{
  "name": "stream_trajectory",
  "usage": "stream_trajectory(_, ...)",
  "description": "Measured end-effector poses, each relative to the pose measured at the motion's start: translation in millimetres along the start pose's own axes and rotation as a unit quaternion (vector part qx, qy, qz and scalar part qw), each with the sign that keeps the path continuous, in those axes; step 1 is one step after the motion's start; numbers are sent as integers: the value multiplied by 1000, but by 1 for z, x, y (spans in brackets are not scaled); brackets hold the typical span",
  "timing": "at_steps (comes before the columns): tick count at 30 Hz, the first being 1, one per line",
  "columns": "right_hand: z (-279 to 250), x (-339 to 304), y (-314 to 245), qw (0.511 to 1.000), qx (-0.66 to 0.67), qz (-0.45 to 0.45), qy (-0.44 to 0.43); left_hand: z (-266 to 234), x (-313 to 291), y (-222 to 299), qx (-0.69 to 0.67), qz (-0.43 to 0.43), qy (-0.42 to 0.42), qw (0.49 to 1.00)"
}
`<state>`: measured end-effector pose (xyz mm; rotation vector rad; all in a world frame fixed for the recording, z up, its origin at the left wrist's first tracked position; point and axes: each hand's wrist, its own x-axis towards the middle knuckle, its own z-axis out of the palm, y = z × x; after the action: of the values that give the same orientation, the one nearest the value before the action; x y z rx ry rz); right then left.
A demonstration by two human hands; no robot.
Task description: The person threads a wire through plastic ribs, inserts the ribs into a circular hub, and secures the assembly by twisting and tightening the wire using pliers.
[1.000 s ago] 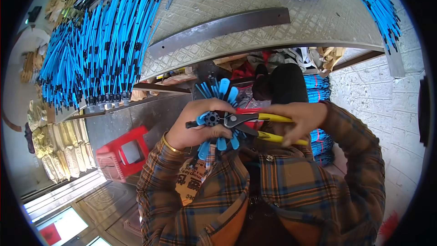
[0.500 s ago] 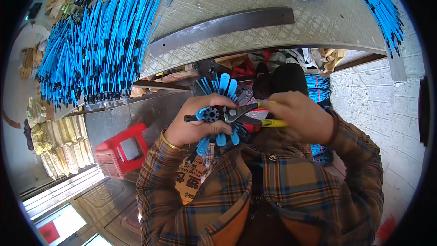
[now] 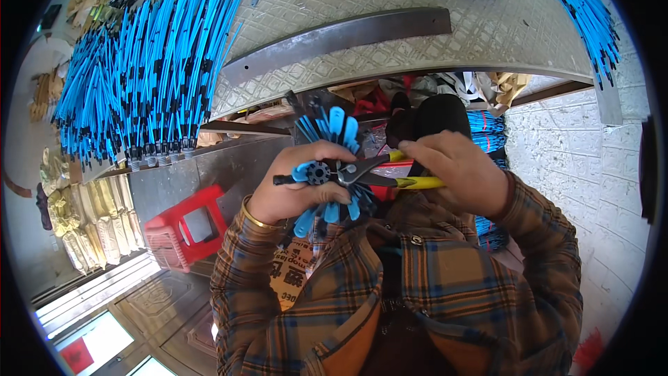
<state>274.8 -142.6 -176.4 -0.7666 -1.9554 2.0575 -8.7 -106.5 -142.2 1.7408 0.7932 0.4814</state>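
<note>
A round black hub (image 3: pixel 318 173) with holes in its face sits in my left hand (image 3: pixel 287 184), which is closed around it. Flat blue strips (image 3: pixel 336 122) fan out from the hub, above and below my fingers. My right hand (image 3: pixel 459 174) is on the yellow handles of a pair of pliers (image 3: pixel 381 179), its fingers partly hidden behind the handles. The dark jaws of the pliers rest against the hub's right side, beside my left thumb and fingertips. Whether the jaws grip a part is too small to tell.
Bundles of blue rods with black fittings (image 3: pixel 163 63) hang over the table's left side; another bundle (image 3: pixel 577 10) lies at the far right. A metal bar (image 3: pixel 341 38) lies along the table's near edge (image 3: pixel 487 69). A red stool (image 3: pixel 184 226) stands at left, a white brick wall (image 3: pixel 563 160) at right.
The hub and pliers have shifted slightly left, and the fan of strips has turned a little. My right hand's blurred fingers have become sharp, and the pliers' handles sit slightly higher.
</note>
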Motion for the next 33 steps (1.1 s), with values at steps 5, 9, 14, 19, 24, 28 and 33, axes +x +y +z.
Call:
stream_trajectory(5,13,8,53,993,15,-116,25,0,7,3,38,29,-65,997)
stream_trajectory(9,24,5,82,794,570,78,-196,1,8,3,38,57,-96,993)
stream_trajectory(14,2,-4,33,873,450,115,-151,0,7,11,23,29,-88,995)
stream_trajectory(19,-10,-10,-8,922,342,157,-96,4,4,6,38,48,-81,995)
stream_trajectory(24,-13,-9,-18,930,302,183,-98,4,2,4,44,59,-85,994)
stream_trajectory(28,-8,-8,-13,926,322,169,-103,4,0,5,42,61,-88,993)
stream_trajectory(33,-6,-9,-20,925,317,185,-100,3,-1,6,46,59,-86,994)
